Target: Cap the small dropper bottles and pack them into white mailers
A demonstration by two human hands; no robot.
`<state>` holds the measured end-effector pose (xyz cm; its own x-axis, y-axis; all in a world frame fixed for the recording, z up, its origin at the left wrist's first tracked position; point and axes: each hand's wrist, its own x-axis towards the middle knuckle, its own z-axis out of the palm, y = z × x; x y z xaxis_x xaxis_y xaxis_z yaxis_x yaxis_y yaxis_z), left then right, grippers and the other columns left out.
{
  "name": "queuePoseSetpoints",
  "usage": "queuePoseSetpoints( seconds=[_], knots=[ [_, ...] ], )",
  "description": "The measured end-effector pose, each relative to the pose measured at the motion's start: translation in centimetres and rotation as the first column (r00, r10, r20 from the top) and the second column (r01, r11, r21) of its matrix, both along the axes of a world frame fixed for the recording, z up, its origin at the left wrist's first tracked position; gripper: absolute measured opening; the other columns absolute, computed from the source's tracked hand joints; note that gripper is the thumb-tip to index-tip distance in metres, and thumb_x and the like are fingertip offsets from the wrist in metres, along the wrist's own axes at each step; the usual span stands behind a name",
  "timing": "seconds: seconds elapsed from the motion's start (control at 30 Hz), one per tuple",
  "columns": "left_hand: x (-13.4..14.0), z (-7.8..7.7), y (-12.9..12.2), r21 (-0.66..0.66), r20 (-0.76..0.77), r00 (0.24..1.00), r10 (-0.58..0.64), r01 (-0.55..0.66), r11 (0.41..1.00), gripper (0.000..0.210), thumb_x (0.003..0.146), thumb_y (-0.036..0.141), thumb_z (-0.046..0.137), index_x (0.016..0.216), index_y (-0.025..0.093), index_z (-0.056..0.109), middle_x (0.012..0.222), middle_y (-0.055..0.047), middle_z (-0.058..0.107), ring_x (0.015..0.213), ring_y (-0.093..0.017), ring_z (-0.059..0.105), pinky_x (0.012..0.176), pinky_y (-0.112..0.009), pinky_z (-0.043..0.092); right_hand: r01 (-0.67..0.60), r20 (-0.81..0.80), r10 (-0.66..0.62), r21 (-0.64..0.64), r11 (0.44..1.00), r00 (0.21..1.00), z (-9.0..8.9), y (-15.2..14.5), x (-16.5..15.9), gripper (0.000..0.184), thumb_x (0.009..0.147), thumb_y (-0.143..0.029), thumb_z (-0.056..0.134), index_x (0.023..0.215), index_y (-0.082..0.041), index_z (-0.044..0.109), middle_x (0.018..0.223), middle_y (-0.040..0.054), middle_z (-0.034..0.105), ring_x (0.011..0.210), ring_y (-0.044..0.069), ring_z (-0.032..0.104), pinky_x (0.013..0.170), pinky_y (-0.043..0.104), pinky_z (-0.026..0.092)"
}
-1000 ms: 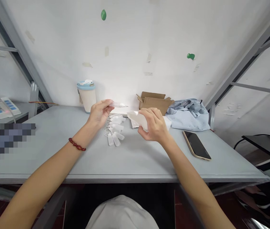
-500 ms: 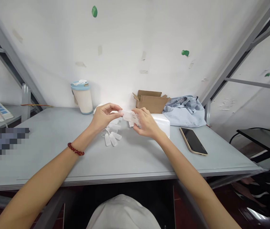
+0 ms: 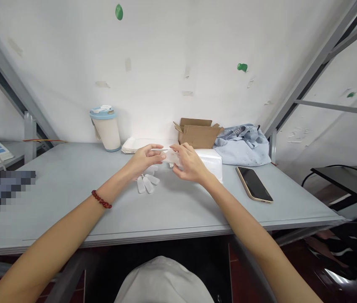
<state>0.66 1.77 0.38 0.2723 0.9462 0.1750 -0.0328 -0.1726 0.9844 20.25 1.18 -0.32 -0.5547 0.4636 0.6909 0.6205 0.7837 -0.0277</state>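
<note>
Between my two hands is a small translucent whitish plastic bag (image 3: pixel 171 157), held a little above the table. My left hand (image 3: pixel 146 160) pinches its left end, thumb below and fingers above. The fingers of my right hand (image 3: pixel 191 163) are closed around the other end. What lies inside the bag is hard to make out. White hang tags (image 3: pixel 147 184) lie fanned out on the table just below my left hand, partly covered by it. A white package (image 3: pixel 212 163) rests behind my right hand.
An open cardboard box (image 3: pixel 199 136) and bunched blue cloth (image 3: pixel 244 147) stand by the wall. The phone (image 3: pixel 254 184) lies to the right, a lidded cup (image 3: pixel 107 131) back left. White sheets (image 3: pixel 129 145) lie behind my left hand. The table's front edge (image 3: pixel 165 235) is near me.
My left hand has moved in closer to the bag and its fingers now reach along it. The bag looks more bunched between the hands. The view has shifted slightly.
</note>
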Motion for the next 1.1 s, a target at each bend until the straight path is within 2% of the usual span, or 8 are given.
queuePoseSetpoints(
  seconds=[0.1, 0.23, 0.47, 0.63, 0.77, 0.9, 1.03, 1.1],
  knots=[
    [0.0, -0.2, 0.0, -0.105, -0.078, 0.989, -0.121, 0.113, 0.988, 0.025, 0.065, 0.036, 0.076, 0.080, 0.017, 0.070, 0.079, -0.007, 0.069, 0.076, -0.020, 0.066, 0.075, -0.034, 0.050, -0.041, 0.004, 0.041, 0.013, 0.999, 0.999, -0.1, -0.2, -0.3, 0.047, 0.072, -0.016, 0.048, 0.119, -0.014, 0.041, 0.099, 0.0120, 0.059, 0.090, 0.025, 0.048, 0.075, 0.038, 0.041],
    [0.1, -0.1, -0.2, -0.104, -0.177, 0.984, -0.019, 0.000, 0.995, 0.017, 0.060, 0.031, 0.078, 0.062, 0.017, 0.067, 0.061, -0.003, 0.063, 0.053, -0.015, 0.058, 0.055, -0.029, 0.046, -0.036, 0.032, 0.037, -0.023, 0.999, 0.999, -0.1, -0.4, -0.6, 0.053, 0.072, -0.022, 0.050, 0.123, -0.015, 0.038, 0.103, 0.0122, 0.058, 0.094, 0.026, 0.047, 0.078, 0.040, 0.040],
    [-0.2, 0.4, -0.1, -0.080, -0.244, 0.957, 0.155, -0.179, 0.981, 0.018, 0.051, 0.023, 0.078, 0.065, 0.018, 0.068, 0.056, 0.001, 0.061, 0.048, -0.013, 0.052, 0.044, -0.024, 0.036, 0.151, 0.200, -0.129, -0.098, 0.984, 0.971, -0.4, -0.2, -0.6, 0.072, 0.066, -0.027, 0.062, 0.131, -0.011, 0.035, 0.121, 0.0169, 0.051, 0.105, 0.030, 0.045, 0.089, 0.043, 0.034],
    [0.0, 0.2, -0.2, -0.022, -0.309, 0.934, 0.181, -0.198, 0.980, 0.012, 0.052, 0.022, 0.074, 0.056, 0.017, 0.064, 0.047, 0.003, 0.053, 0.042, -0.011, 0.045, 0.039, -0.023, 0.031, 0.145, 0.231, -0.121, -0.091, 0.985, 0.965, -0.4, -0.3, -0.9, 0.065, 0.069, -0.024, 0.060, 0.128, -0.012, 0.038, 0.114, 0.0156, 0.053, 0.102, 0.029, 0.046, 0.088, 0.041, 0.035],
    [-1.2, 1.1, 0.2, 0.099, -0.350, 0.917, 0.191, -0.167, 0.981, 0.029, 0.055, 0.032, 0.077, 0.044, 0.019, 0.053, 0.039, 0.004, 0.043, 0.037, -0.009, 0.038, 0.039, -0.023, 0.025, 0.200, 0.272, -0.171, -0.079, 0.977, 0.947, -0.4, -0.2, -0.7, 0.060, 0.070, -0.024, 0.059, 0.126, -0.011, 0.040, 0.109, 0.0148, 0.054, 0.099, 0.028, 0.047, 0.085, 0.040, 0.037],
    [-4.6, 2.4, 1.2, 0.086, -0.490, 0.866, 0.099, -0.065, 0.994, 0.018, 0.050, 0.026, 0.081, 0.052, 0.022, 0.063, 0.043, 0.003, 0.050, 0.038, -0.012, 0.043, 0.044, -0.025, 0.029, 0.326, 0.288, -0.291, -0.081, 0.942, 0.912, -0.5, 0.4, -0.1, 0.052, 0.072, -0.023, 0.058, 0.120, -0.012, 0.043, 0.105, 0.0145, 0.055, 0.095, 0.029, 0.048, 0.081, 0.040, 0.038],
    [-7.1, 2.3, 2.2, -0.125, -0.652, 0.726, -0.217, 0.178, 0.976, 0.022, 0.047, 0.021, 0.079, 0.068, 0.026, 0.074, 0.041, 0.003, 0.050, 0.041, -0.017, 0.050, 0.044, -0.025, 0.032, 0.370, 0.275, -0.334, -0.091, 0.925, 0.902, -0.7, 0.8, 0.3, 0.052, 0.073, -0.024, 0.059, 0.121, -0.012, 0.043, 0.106, 0.0145, 0.055, 0.095, 0.028, 0.048, 0.081, 0.039, 0.038],
    [-7.3, 1.8, 2.5, -0.189, -0.699, 0.650, -0.298, 0.234, 0.954, 0.019, 0.050, 0.022, 0.076, 0.069, 0.027, 0.075, 0.043, 0.002, 0.053, 0.042, -0.016, 0.050, 0.043, -0.024, 0.031, 0.373, 0.278, -0.334, -0.101, 0.922, 0.901, -0.7, 0.8, 0.3, 0.053, 0.074, -0.024, 0.060, 0.122, -0.012, 0.042, 0.107, 0.0146, 0.054, 0.096, 0.028, 0.048, 0.081, 0.039, 0.038]
  ],
)
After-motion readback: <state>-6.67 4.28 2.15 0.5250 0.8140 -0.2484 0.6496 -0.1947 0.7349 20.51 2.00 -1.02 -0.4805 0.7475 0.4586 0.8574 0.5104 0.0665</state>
